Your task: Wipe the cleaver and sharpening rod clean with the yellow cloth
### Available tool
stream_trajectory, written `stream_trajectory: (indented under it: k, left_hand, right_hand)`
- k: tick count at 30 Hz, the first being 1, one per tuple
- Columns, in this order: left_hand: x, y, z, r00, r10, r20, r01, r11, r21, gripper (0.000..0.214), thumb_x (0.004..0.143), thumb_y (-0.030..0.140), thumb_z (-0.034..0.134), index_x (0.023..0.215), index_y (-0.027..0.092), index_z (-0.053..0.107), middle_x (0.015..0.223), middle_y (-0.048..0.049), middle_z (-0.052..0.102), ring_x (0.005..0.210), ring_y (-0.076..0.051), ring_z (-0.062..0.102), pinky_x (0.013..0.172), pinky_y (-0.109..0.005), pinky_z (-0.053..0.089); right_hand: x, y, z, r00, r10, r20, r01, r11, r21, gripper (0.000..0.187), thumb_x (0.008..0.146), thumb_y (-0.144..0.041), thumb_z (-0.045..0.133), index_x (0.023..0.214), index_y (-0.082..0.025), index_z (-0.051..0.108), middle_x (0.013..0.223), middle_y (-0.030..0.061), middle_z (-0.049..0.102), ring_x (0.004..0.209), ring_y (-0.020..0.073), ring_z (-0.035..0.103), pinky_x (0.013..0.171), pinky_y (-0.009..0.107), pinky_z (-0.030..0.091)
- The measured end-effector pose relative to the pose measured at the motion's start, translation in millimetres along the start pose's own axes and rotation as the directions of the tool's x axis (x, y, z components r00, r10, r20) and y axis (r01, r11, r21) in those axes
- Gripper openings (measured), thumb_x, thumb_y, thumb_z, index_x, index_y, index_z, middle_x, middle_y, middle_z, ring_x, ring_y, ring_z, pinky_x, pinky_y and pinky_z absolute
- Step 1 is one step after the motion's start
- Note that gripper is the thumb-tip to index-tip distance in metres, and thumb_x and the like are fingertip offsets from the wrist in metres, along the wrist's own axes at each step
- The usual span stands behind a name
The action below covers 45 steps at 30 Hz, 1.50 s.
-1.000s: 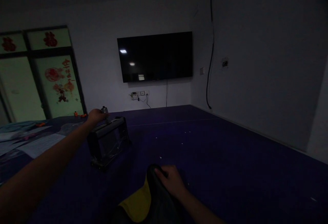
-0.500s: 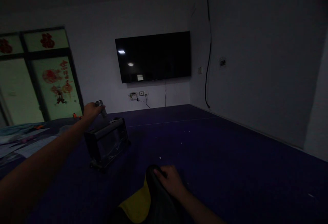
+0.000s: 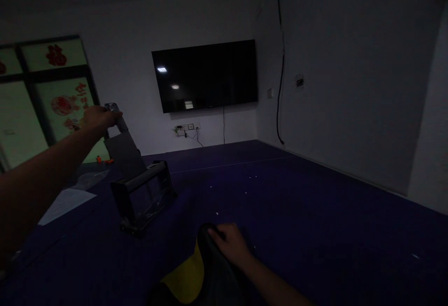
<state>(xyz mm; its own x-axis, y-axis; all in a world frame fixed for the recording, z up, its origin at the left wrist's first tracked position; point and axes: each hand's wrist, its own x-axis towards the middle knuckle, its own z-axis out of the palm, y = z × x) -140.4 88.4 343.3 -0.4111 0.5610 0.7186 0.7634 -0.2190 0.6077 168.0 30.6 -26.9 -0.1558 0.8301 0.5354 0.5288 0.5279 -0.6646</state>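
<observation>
Left hand (image 3: 96, 118) outstretched, seemingly gripping handle (image 3: 117, 119); right hand (image 3: 227, 240) on cloth (image 3: 206, 273).

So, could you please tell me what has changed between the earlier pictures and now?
The left hand, gripping the handle, has risen up and leftward, drawing a flat dark panel out of the top of the black box. The right hand stays resting on the dark and yellow cloth; the box has not moved.

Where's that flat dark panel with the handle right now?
Left of centre in the head view: the panel is tilted up out of the dark box, with the left hand gripping its handle.
</observation>
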Motion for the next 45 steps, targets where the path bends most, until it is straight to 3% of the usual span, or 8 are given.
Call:
stream_trajectory:
  k: [9,13,20,22,27,34,39,45]
  left_hand:
    - [-34.7,74.8,-13.3,0.979,0.202,-0.036,-0.202,0.979,-0.004,0.026,0.077,0.031,0.062,0.075,0.005,0.059,0.071,-0.0009,0.061,0.069,-0.011,0.055,0.076,-0.033,0.045]
    - [-66.6,86.9,10.0,0.957,0.28,-0.079,-0.291,0.905,-0.309,0.02,0.069,0.02,0.069,0.071,0.002,0.061,0.061,0.0003,0.057,0.058,-0.008,0.053,0.069,-0.031,0.046]
    - [-145.8,57.2,82.2,0.979,-0.202,-0.039,0.074,0.523,-0.849,0.013,0.065,0.019,0.069,0.07,0.011,0.06,0.065,0.0015,0.059,0.057,-0.009,0.054,0.059,-0.022,0.048]
    - [-168.7,41.6,102.2,0.889,-0.431,0.15,0.317,0.346,-0.883,0.012,0.065,0.017,0.069,0.071,0.012,0.059,0.064,0.0029,0.057,0.057,-0.009,0.054,0.055,-0.019,0.046]
    - [-210.0,0.3,140.3,0.676,-0.614,0.408,0.6,0.137,-0.788,0.009,0.079,0.018,0.06,0.086,0.012,0.058,0.078,-0.0018,0.059,0.063,-0.01,0.056,0.056,-0.023,0.048]
    - [-244.2,-45.8,155.7,0.414,-0.672,0.614,0.759,-0.118,-0.641,0.03,0.086,0.03,0.052,0.112,0.015,0.053,0.109,-0.0076,0.057,0.089,-0.017,0.058,0.074,-0.036,0.051]
    - [-262.6,-68.9,155.6,0.316,-0.64,0.701,0.771,-0.258,-0.582,0.022,0.087,0.023,0.051,0.106,0.013,0.055,0.093,-0.0043,0.06,0.072,-0.012,0.06,0.061,-0.026,0.052]
    - [-277.1,-75.8,151.7,0.3,-0.518,0.801,0.753,-0.386,-0.532,0.03,0.081,0.003,0.042,0.107,0.011,0.054,0.07,-0.0046,0.064,0.053,-0.014,0.064,0.05,-0.022,0.055]
  right_hand:
    - [-0.6,-4.4,-1.4,1.0,-0.01,-0.005,0.01,1.0,-0.022,0.052,0.086,-0.052,0.039,0.049,-0.018,0.054,0.048,-0.001,0.052,0.047,0.012,0.045,0.048,0.025,0.023]
    - [-2.5,-17.5,-9.4,0.996,-0.091,-0.003,0.091,0.996,-0.019,0.047,0.088,-0.047,0.037,0.059,-0.018,0.06,0.06,0.0024,0.061,0.058,0.015,0.054,0.056,0.025,0.034]
    - [-14.2,-41.0,-17.4,0.994,-0.093,0.058,0.082,0.981,0.175,0.037,0.091,-0.042,0.035,0.091,-0.02,0.065,0.089,0.0058,0.069,0.083,0.0193,0.062,0.075,0.029,0.043]
    - [-17.0,-44.3,-17.5,0.996,-0.071,0.062,0.056,0.975,0.213,0.038,0.091,-0.043,0.035,0.092,-0.021,0.066,0.09,0.0053,0.07,0.085,0.0196,0.062,0.075,0.029,0.043]
    - [-22.4,-51.4,-17.2,0.982,-0.118,0.145,0.083,0.971,0.225,0.034,0.09,-0.039,0.038,0.091,-0.023,0.068,0.089,0.0033,0.07,0.082,0.0185,0.063,0.072,0.027,0.043]
    - [-16.6,-40.1,-4.8,0.996,0.057,0.071,-0.079,0.934,0.349,0.047,0.086,-0.055,0.039,0.074,-0.018,0.066,0.07,0.0022,0.066,0.067,0.0172,0.058,0.059,0.025,0.04]
    - [-12.2,-31.7,2.8,0.978,0.156,0.141,-0.208,0.821,0.531,0.054,0.079,-0.065,0.043,0.079,-0.017,0.068,0.071,0.0031,0.066,0.072,0.0199,0.06,0.064,0.028,0.044]
    - [-11.3,-31.7,-0.4,0.98,0.159,0.118,-0.198,0.776,0.599,0.054,0.077,-0.064,0.047,0.09,-0.018,0.071,0.084,0.0068,0.069,0.091,0.027,0.06,0.081,0.038,0.045]
